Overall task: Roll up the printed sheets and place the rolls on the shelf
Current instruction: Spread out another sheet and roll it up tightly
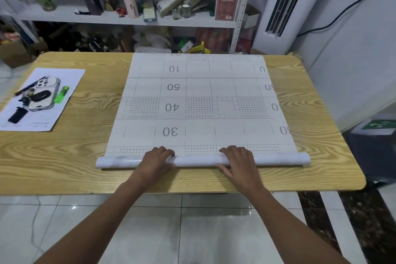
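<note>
A large white printed sheet [199, 94] with grey grids and numbers 10 to 50 lies flat on the wooden table [64, 156]. Its near end is wound into a glossy roll [197, 160] that runs left to right near the table's front edge. My left hand [157, 159] lies over the roll left of centre, fingers curled over its top and thumb on the near side. My right hand [237, 162] covers the roll right of centre in the same way. Behind the table stands a white metal shelf [120, 20].
At the table's left lies a white paper [70, 79] carrying two phones, a green lighter [61, 94], a pen and keys. The shelf is crowded with bottles, jars and boxes. A tall white air conditioner [285, 2] stands at the back right. Tiled floor lies below me.
</note>
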Demonstrator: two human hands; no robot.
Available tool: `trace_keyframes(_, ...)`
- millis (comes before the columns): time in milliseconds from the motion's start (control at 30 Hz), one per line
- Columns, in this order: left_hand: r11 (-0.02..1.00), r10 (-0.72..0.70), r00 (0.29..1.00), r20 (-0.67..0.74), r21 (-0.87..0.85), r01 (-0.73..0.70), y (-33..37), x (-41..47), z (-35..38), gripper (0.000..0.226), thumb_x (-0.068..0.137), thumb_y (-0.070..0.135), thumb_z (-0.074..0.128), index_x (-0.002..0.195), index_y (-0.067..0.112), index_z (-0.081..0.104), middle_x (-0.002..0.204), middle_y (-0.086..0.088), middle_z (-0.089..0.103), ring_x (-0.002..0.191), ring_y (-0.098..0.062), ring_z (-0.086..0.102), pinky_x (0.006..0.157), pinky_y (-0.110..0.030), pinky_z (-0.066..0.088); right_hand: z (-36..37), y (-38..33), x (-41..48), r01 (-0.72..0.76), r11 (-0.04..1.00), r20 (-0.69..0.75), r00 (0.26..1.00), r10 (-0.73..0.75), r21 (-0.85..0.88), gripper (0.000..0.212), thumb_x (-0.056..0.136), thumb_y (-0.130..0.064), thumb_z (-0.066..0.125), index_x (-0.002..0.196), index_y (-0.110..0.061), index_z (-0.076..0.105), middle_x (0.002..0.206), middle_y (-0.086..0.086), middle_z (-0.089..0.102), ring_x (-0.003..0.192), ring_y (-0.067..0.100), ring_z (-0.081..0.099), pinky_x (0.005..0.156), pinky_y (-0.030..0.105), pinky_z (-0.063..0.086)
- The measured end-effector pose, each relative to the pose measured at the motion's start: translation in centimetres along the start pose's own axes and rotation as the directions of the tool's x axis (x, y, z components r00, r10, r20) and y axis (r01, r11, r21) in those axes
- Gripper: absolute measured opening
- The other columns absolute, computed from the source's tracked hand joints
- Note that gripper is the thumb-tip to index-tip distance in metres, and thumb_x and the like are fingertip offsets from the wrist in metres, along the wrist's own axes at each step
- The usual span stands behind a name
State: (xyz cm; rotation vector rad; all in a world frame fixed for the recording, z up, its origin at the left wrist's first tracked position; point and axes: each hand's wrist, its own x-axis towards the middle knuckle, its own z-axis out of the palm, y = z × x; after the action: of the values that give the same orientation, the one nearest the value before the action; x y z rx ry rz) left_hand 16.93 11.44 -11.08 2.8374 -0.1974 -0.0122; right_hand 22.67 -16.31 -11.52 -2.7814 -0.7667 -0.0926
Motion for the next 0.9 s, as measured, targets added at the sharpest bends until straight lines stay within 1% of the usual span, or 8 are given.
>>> trace_keyframes(167,0.999,-0.031,0.999,-0.008,-0.01,0.031,-0.5,0.3,0.1,0.024,0.07,0.024,0.076,0.089,0.013,0.067,0.077,-0.005,0.064,0.07,-0.028,0.059,0.063,-0.032,0.034,-0.3,-0.3,0.1,0.021,1.0,-0.025,0.999,-0.021,-0.002,0.04,0.085,-0.056,0.041,0.105,-0.025,0.058,0.102,-0.002,0.059,0.088,0.021,0.052,0.082,0.033,0.036)
trace_keyframes(267,0.999,0.021,0.999,0.032,0.039,-0.022,-0.6,0.2,-0.2,0.021,0.075,0.03,0.062,0.09,0.015,0.066,0.076,0.0,0.064,0.071,-0.026,0.06,0.061,-0.03,0.033,-0.5,-0.3,0.2,0.032,0.999,0.038,0.999,-0.032,0.017,0.042,0.085,-0.057,0.039,0.103,-0.026,0.06,0.1,-0.003,0.057,0.085,0.02,0.052,0.075,0.033,0.042)
trace_keyframes(333,1.0,0.008,0.998,0.056,-0.005,-0.008,-0.5,0.1,-0.4,0.022,0.088,0.027,0.054,0.103,0.013,0.063,0.089,-0.002,0.063,0.086,-0.026,0.055,0.07,-0.03,0.029,-0.7,-0.1,0.4,0.046,0.999,0.07,0.996,-0.047,0.02,0.043,0.085,-0.057,0.038,0.102,-0.025,0.062,0.097,-0.002,0.056,0.08,0.02,0.054,0.069,0.032,0.043)
trace_keyframes(400,1.0,-0.006,0.996,0.085,-0.017,0.007,-0.9,-0.1,-0.2,0.027,0.093,0.03,0.048,0.111,0.013,0.058,0.099,-0.003,0.059,0.094,-0.024,0.048,0.072,-0.027,0.024,-0.8,0.0,0.5,0.06,0.998,0.095,0.994,-0.062,0.023,0.045,0.084,-0.058,0.037,0.102,-0.025,0.063,0.096,-0.002,0.056,0.078,0.019,0.055,0.065,0.03,0.043)
trace_keyframes(567,0.987,-0.05,0.999,0.014,-0.151,0.052,-0.6,-0.8,-0.2,0.026,0.092,0.027,0.052,0.109,0.01,0.06,0.097,-0.003,0.045,0.087,-0.02,0.046,0.068,-0.026,0.035,-1.3,0.0,0.8,0.065,0.993,0.153,0.985,-0.079,0.096,0.052,0.086,-0.058,0.042,0.115,-0.018,0.058,0.105,-0.002,0.061,0.093,0.02,0.057,0.075,0.032,0.043)
trace_keyframes(633,0.99,-0.037,0.999,0.012,-0.135,0.039,-0.6,-0.9,0.0,0.028,0.092,0.027,0.05,0.108,0.007,0.061,0.093,-0.007,0.049,0.087,-0.024,0.048,0.07,-0.028,0.038,-1.4,0.0,0.9,0.045,0.989,0.171,0.983,-0.068,0.139,0.043,0.089,-0.05,0.052,0.115,-0.016,0.057,0.11,-0.003,0.06,0.1,0.019,0.054,0.08,0.03,0.037)
trace_keyframes(767,0.996,-0.025,1.0,0.012,-0.089,0.026,-0.7,-1.0,0.0,0.028,0.086,0.026,0.052,0.1,0.006,0.065,0.082,-0.009,0.053,0.076,-0.028,0.052,0.063,-0.03,0.04,-1.4,-0.1,1.1,0.038,0.989,0.177,0.982,-0.064,0.142,0.036,0.091,-0.045,0.053,0.11,-0.015,0.059,0.108,-0.003,0.06,0.103,0.019,0.048,0.086,0.029,0.033)
trace_keyframes(900,0.997,-0.012,1.0,0.012,-0.074,0.013,-0.5,-0.9,0.0,0.027,0.083,0.032,0.051,0.104,0.018,0.057,0.078,-0.006,0.057,0.068,-0.026,0.056,0.057,-0.028,0.038,-1.4,-0.1,1.2,0.022,0.989,0.187,0.981,-0.049,0.147,0.035,0.091,-0.045,0.053,0.108,-0.015,0.061,0.106,-0.003,0.061,0.103,0.021,0.047,0.088,0.033,0.035)
